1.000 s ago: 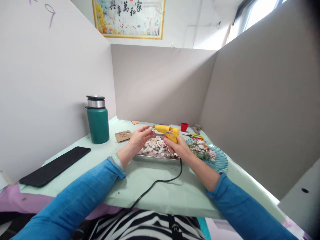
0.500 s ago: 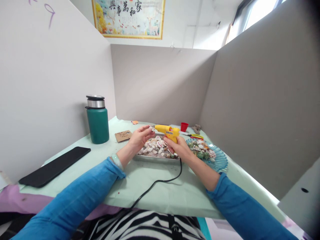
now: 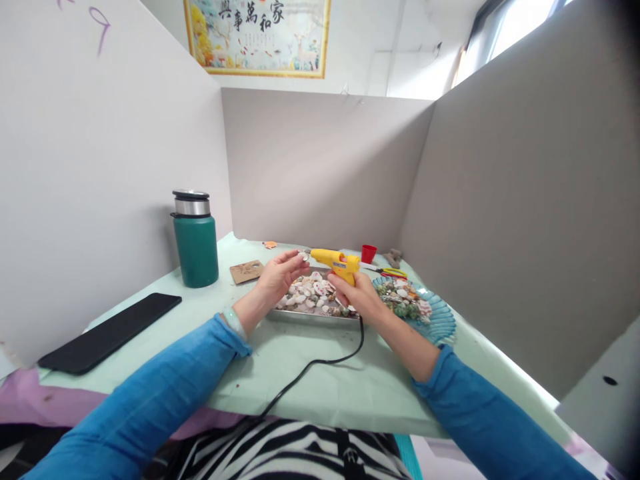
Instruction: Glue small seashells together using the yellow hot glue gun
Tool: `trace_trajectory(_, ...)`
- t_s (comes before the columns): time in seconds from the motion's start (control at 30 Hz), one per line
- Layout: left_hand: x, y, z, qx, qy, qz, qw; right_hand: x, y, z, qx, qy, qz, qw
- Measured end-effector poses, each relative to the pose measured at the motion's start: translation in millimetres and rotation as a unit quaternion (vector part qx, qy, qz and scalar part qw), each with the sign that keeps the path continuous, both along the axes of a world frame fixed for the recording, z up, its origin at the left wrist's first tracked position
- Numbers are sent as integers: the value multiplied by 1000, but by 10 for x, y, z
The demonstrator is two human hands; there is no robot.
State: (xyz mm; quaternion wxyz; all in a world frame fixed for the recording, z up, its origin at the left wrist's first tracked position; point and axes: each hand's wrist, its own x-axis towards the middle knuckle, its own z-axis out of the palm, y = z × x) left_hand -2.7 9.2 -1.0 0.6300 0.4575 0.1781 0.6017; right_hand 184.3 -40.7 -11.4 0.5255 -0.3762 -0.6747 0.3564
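Wrapped round the handle of a yellow hot glue gun (image 3: 334, 261) is my right hand (image 3: 359, 295). The gun's nozzle points left, close to a small whitish seashell (image 3: 303, 256) pinched in the fingertips of my left hand (image 3: 280, 275). Whether nozzle and shell touch I cannot tell. Both hands are raised over a metal tray (image 3: 315, 320) of loose white and pinkish shells (image 3: 313, 288). A black cord (image 3: 320, 362) runs from the gun's handle down to the table's front edge.
Right of the tray sits a blue glass plate (image 3: 443, 320) of shells and greenery. Behind are a red cup (image 3: 369, 253) and yellow-handled scissors (image 3: 393, 273). A green bottle (image 3: 196, 250), brown card (image 3: 247, 271) and black flat pad (image 3: 113, 332) lie left. Grey panels (image 3: 325, 167) enclose the table.
The glue gun's nozzle has shifted very slightly right, away from the shell. My left hand keeps its hold with barely any movement.
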Motion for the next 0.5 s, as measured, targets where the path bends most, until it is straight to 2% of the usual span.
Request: trace_trajectory(0.5, 9, -29, 17, -12, 0, 4, 1000, -9, -19, 17, -4, 5, 5, 1000)
